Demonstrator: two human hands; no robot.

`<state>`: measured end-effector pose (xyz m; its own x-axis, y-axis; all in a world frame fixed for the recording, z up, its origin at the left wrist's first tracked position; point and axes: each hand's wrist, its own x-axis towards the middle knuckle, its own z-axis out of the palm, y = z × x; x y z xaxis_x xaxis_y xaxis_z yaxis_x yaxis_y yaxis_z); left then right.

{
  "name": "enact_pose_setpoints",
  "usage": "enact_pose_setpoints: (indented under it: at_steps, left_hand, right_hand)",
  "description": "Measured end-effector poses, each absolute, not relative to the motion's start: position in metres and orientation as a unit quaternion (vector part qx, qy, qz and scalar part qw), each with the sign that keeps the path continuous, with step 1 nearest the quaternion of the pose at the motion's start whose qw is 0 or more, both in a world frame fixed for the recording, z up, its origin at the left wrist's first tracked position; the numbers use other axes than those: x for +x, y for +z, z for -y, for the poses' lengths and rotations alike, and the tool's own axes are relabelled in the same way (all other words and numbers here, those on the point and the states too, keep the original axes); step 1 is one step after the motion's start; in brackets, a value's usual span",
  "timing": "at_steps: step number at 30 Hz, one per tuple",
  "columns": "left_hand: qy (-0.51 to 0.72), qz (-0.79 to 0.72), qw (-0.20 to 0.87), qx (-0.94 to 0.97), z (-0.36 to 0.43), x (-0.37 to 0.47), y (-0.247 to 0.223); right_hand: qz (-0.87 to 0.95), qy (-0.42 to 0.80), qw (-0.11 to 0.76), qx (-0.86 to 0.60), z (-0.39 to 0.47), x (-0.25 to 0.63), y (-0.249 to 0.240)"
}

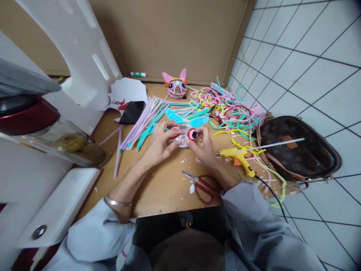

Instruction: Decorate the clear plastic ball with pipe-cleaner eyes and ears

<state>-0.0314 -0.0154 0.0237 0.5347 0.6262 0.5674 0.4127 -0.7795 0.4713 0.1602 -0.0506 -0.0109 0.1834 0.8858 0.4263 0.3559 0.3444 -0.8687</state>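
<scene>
Both hands hold a small craft animal head (183,141) with a clear, pale body above the middle of the table. Two fuzzy blue ears (199,121) spread from its top. My left hand (162,142) has its fingers closed over the left side, mostly covering a red-rimmed patch there. At the other side, the fingers of my right hand (204,144) pinch the head beside a red-rimmed eye (192,134) with a pink middle and a black spot. Below lie red-handled scissors (203,188), and right of my right hand is a yellow glue gun (238,156) with a glue stick in it.
A finished-looking pink-eared head (176,88) stands at the back. Pipe cleaners lie in a bundle (143,120) on the left and a tangled pile (228,107) on the right. A phone (132,112), a brown handbag (299,150) and a white box-like device (60,205) border the workspace.
</scene>
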Motion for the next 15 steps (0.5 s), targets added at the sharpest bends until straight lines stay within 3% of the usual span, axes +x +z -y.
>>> enact_pose_setpoints:
  at_steps: [15]
  left_hand:
    - [0.388, -0.297, 0.138, 0.861, 0.0127, -0.0319, 0.0205]
  right_hand:
    - [0.645, 0.198, 0.524, -0.52, 0.0531, 0.1658, -0.0049]
